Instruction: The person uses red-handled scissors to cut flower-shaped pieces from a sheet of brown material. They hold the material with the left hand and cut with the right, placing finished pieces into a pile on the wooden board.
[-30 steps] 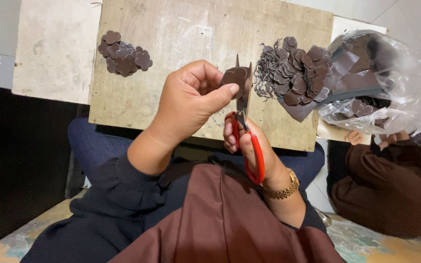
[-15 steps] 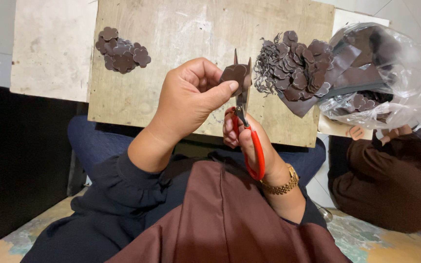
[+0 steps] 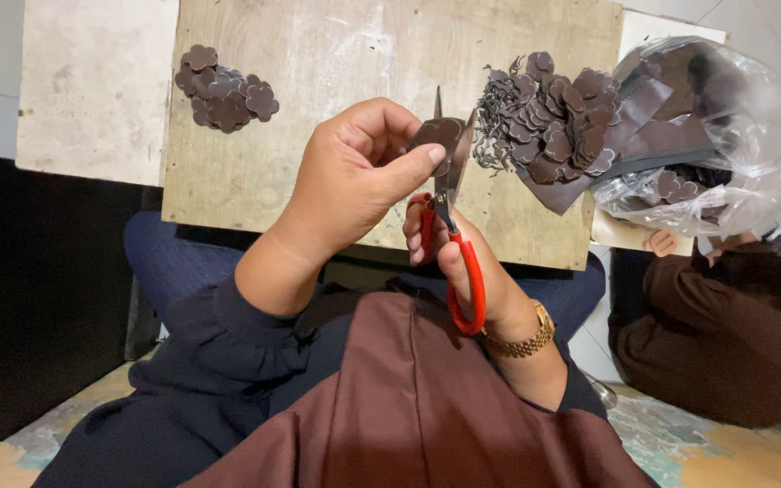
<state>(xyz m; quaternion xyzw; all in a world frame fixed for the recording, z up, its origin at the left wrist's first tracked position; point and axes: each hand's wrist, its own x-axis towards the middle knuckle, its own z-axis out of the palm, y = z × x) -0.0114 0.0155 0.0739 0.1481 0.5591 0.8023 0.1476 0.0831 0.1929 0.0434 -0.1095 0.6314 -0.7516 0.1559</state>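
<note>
1. Since a second ago little has shifted: the hands have kept their grips above the board, and the scissors' blades have stayed about the brown piece, with only a slight tilt of it between the fingers.
2. Far left on the wooden counter (image 3: 318,108) lies a small heap of cut flower shapes (image 3: 223,90), dark brown, well apart from the hands.
3. The left hand (image 3: 354,176) is closed in a pinch, thumb and fingers gripping a small brown piece (image 3: 436,136) held over the counter's middle.
4. Just right of it, the red-handled scissors (image 3: 452,226) point upward, blades partly parted around the piece's edge.
5. The right hand (image 3: 463,262), with a gold watch (image 3: 522,339) on the wrist, is closed through the scissors' handle loops.
6. Further right sits a larger pile of brown flower shapes and trimmings (image 3: 553,117) on the counter.
7. At the far right a clear plastic bag (image 3: 725,136) holds more brown material, overlapping the counter's edge.
</note>
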